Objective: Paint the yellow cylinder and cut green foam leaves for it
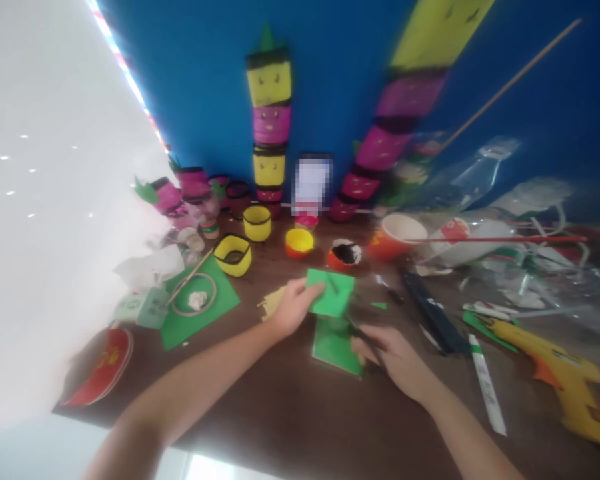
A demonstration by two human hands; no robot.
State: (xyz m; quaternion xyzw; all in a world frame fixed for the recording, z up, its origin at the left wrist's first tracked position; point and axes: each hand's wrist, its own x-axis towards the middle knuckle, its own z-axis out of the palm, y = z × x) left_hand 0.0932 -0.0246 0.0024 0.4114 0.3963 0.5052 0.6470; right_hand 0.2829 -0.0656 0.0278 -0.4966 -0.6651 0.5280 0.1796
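Note:
My left hand (296, 305) is closed on a small green paper piece (337, 291), pinching its left side with the thumb on top. A short dark mark shows on that paper. Just below it lies a second green piece (333, 347) on the table. My right hand (387, 353) is closed around a slender dark tool (373, 341), whose tip reaches the lower right of the held paper. Blur hides the tool's exact kind. The right fingertips are beside the second green piece; I cannot tell if they touch it. Right of the held paper lies a small green scrap (379, 305).
Beyond the hands stand yellow cups (234, 260), a yellow paint cup (299, 241) and a black paint cup (345, 255). A yellow glue gun (563, 367), a white marker (489, 387) and a dark flat case (433, 310) lie right. A green sheet (175, 327) lies left.

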